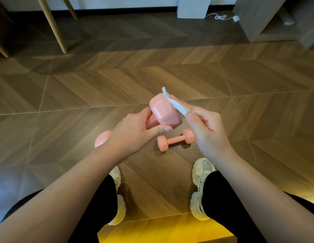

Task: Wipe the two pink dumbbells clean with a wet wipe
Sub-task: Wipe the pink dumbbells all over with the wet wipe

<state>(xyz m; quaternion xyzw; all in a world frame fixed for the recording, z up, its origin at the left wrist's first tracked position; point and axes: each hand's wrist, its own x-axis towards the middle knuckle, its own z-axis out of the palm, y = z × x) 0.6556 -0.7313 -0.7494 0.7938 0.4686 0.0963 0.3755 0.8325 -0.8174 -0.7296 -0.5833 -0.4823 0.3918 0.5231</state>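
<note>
The left hand (133, 135) is wrapped around the handle of 1 pink dumbbell (164, 112), held in the air just above frame centre, thumb pressed under the upper head. That head points toward 1 o'clock; the lower head pokes out behind the wrist at 8 o'clock. The right hand (208, 130) pinches a folded white wet wipe (175, 103) between thumb and fingers and lays it against the upper head's edge at 2 o'clock of that head. The second dumbbell (175, 140) lies on the wooden herringbone floor (82, 88) below the hands, just ahead of the right white sneaker (201, 171), untouched. The left sneaker (117, 199) sits at 7 o'clock of it. A white cable (221, 17) curls on the floor at 1 o'clock, far off. No writing or brand can be read on either dumbbell or the wipe.
</note>
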